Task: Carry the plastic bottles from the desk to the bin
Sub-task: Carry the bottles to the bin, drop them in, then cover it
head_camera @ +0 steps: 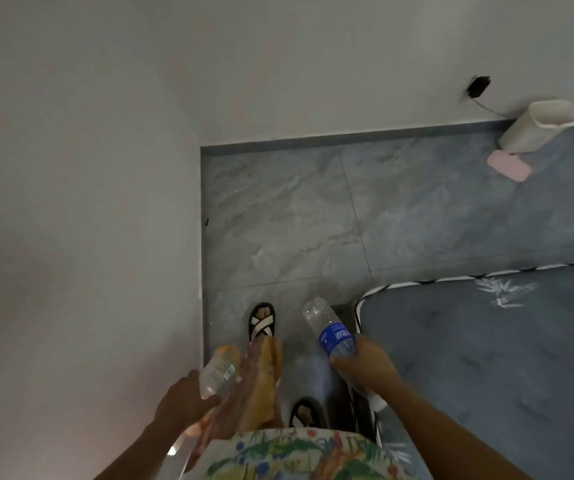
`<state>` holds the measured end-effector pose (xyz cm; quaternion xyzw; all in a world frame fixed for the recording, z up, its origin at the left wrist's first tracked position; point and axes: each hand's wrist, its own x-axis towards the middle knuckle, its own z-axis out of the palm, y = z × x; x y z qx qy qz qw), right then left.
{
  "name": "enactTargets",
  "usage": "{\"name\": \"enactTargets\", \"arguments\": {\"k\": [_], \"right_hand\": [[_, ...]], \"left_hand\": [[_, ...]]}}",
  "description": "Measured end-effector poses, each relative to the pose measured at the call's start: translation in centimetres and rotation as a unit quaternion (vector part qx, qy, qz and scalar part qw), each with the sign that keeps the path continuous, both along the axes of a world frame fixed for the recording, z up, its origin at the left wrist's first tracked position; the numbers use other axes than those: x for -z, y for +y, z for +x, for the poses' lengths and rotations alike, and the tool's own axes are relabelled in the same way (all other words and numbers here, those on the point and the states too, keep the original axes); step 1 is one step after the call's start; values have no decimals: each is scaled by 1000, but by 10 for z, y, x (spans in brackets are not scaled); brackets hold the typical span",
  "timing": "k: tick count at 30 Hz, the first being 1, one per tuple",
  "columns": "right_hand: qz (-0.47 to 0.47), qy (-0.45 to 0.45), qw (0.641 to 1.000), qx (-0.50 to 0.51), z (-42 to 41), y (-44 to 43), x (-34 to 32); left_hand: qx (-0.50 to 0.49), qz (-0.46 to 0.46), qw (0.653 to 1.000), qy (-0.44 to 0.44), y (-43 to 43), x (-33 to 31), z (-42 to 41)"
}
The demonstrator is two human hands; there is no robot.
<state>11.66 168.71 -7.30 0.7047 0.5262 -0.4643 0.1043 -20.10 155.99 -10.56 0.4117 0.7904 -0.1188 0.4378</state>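
Observation:
My right hand (365, 367) grips a clear plastic bottle with a blue label (330, 329), its end pointing forward and down over the floor. My left hand (183, 398) holds a clear bottle with an orange cap and pale label (219, 370), along with at least one more orange-tinted bottle (197, 426) tucked below it. A pale cream bin (534, 128) stands against the wall at the far right, well ahead of both hands.
A white wall runs along the left. Grey marble floor tiles (289, 209) lie ahead. A grey mattress with white piping (486, 341) fills the right. A pink flat object (508, 166) lies beside the bin. A dark wall socket (478, 86) with a cable sits above.

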Motion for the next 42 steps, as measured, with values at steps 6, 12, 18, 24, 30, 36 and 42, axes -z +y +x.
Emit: {"name": "enactTargets", "arguments": {"k": [6, 12, 18, 24, 30, 36, 42], "right_hand": [[13, -9, 999, 30, -19, 98, 0], [23, -37, 994, 102, -9, 151, -2], [-42, -61, 978, 197, 23, 179, 12], [-66, -61, 959, 269, 61, 240, 19], [-62, -41, 950, 302, 111, 335, 9], [-18, -7, 947, 320, 157, 441, -11], [18, 31, 921, 388, 213, 524, -14]], "left_hand": [[35, 28, 999, -13, 133, -10, -47], [117, 63, 989, -64, 286, -31, -40], [223, 100, 966, -89, 423, -33, 16], [306, 97, 943, -88, 537, -23, 77], [343, 53, 935, -64, 628, -18, 124], [318, 39, 944, -76, 711, -26, 170], [347, 5, 935, -77, 793, -17, 224]]}}
